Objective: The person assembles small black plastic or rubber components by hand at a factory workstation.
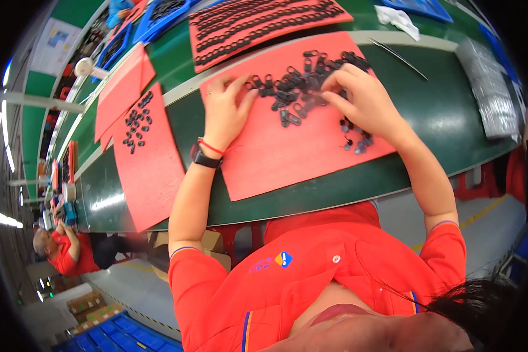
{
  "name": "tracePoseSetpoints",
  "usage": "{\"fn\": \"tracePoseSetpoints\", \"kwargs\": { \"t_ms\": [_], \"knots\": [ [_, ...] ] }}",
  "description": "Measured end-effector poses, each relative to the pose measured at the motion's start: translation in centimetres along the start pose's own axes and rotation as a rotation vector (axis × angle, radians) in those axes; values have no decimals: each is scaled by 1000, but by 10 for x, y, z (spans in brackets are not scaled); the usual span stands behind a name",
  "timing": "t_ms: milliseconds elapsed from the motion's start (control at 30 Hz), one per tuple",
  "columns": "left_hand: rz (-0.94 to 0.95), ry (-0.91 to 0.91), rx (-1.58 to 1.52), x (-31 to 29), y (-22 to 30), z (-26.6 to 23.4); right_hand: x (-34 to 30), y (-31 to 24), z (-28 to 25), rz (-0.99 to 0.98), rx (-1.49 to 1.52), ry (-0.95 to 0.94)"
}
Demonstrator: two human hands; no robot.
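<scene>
Small black looped parts (286, 97) lie in a loose heap across the upper part of a red foam mat (276, 158). My left hand (224, 111) is at the heap's left end, thumb and forefinger closed around one small black part (249, 85). Over the right side of the heap, my right hand (361, 97) has its thumb and forefinger nearly together at a dark part (315, 97), which is blurred. Below that hand, several small round dark pieces (358, 144) rest on the mat. Part of the heap is hidden behind my right fingers.
Beyond the mat, a red board (270, 26) carries rows of black parts. Another red mat (149, 170) with scattered black pieces lies left. Tweezers (399, 58), a white cloth (398, 20) and clear plastic-wrapped trays (488, 88) are right. A person in red (73, 252) sits far left.
</scene>
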State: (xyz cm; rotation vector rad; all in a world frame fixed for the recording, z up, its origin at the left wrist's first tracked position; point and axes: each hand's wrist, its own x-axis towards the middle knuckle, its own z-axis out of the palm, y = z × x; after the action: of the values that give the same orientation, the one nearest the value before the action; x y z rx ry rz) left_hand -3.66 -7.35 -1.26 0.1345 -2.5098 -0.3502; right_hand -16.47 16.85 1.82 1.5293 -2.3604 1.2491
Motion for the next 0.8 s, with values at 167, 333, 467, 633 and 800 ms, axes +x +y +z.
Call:
{"fn": "tracePoseSetpoints", "kwargs": {
  "t_ms": [167,333,467,633,800],
  "knots": [
    [-98,78,-198,-2,-3,-6,9,9,-24,77,49,-336],
    [-425,43,-669,-7,22,-23,8,9,-28,155,113,-609],
    [-478,-146,-904,-20,62,-31,3,12,-24,26,64,-575],
    [-434,-307,-1026,-35,71,-9,1,4,-26,-33,-11,-557],
    [-581,-346,-1127,-32,70,-12,7,-4,-25,-21,24,-592]
  ]
}}
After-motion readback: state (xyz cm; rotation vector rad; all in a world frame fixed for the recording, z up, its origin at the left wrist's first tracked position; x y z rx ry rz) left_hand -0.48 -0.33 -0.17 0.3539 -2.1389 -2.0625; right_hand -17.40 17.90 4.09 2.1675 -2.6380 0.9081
